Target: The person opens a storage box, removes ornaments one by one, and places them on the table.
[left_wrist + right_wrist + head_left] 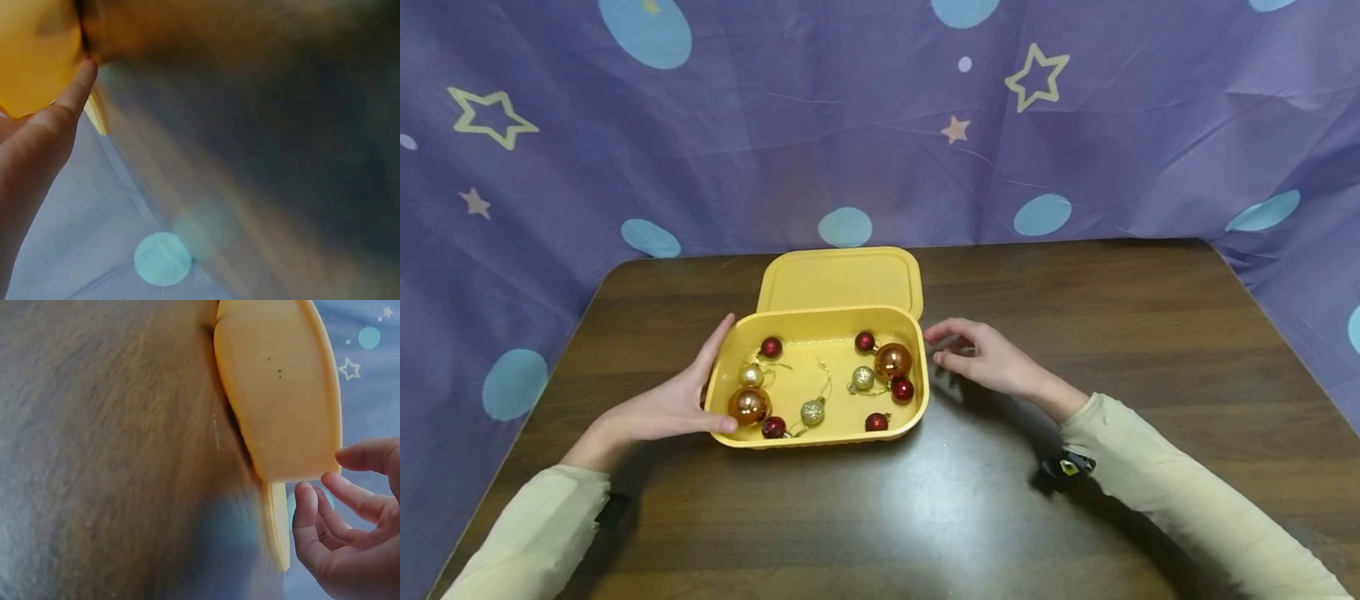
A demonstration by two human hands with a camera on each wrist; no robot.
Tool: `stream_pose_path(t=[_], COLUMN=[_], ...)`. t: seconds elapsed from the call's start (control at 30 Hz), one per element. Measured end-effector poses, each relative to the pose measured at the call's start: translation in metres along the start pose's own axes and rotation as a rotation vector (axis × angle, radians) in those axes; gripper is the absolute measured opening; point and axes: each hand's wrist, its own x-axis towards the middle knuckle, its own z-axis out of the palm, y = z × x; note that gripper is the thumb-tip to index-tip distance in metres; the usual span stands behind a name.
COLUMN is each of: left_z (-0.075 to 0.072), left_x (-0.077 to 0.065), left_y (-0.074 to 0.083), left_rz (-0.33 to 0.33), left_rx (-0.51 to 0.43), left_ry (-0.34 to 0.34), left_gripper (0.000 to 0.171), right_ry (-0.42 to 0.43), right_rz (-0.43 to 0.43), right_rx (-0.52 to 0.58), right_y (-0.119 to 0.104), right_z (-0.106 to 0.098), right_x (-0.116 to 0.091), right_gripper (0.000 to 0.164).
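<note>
Yellow box (801,377) of balls, held at its left end

It sits on the wooden table (1000,517) before me. My left hand (673,402) holds it with thumb and fingers wide apart, probably for steadiness. My right hand (988,357) is beside the other end, fingers loosely bent, holding nothing; whether they touch, I cannot tell. Inside, red balls (771,347), gold balls (812,411) and copper balls (893,362) lie loose. Behind is the lid (842,282), then purple cloth (790,142).

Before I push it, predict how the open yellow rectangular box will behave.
The open yellow rectangular box seems stiff, its walls standing upright. Those smooth walls may be slippery. The shiny red, gold and copper balls inside could roll if it tips.
</note>
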Motion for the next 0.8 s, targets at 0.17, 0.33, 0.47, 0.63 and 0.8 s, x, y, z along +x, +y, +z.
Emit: stream_pose_path(t=[0.17, 0.33, 0.47, 0.63, 0.8], left_z=[0.003, 0.003, 0.003, 0.004, 0.006], left_x=[0.000, 0.001, 0.005, 0.007, 0.008], left_y=[-0.007, -0.008, -0.007, -0.007, -0.005], left_rz=[-0.001, -0.004, -0.003, -0.002, -0.021], left_rx=[-0.025, -0.005, 0.002, 0.008, 0.007], left_ry=[-0.001, 0.005, 0.008, 0.018, 0.019], left_gripper=[0.133, 0.134, 0.132, 0.131, 0.129], right_ry=[0.060, 0.122, 0.163, 0.153, 0.096], right_rz=[-0.034, -0.062, -0.097, -0.151, -0.201], right_rx=[-0.061, -0.065, -0.022, 0.008, -0.016], right_y=[-0.007, -0.013, -0.022, -0.032, -0.035], right_z=[0.000, -0.003, -0.003, 0.002, 0.010], right_x=[-0.003, -0.003, -0.001, 0.004, 0.011], right_gripper=[0.026, 0.025, 0.025, 0.024, 0.024])
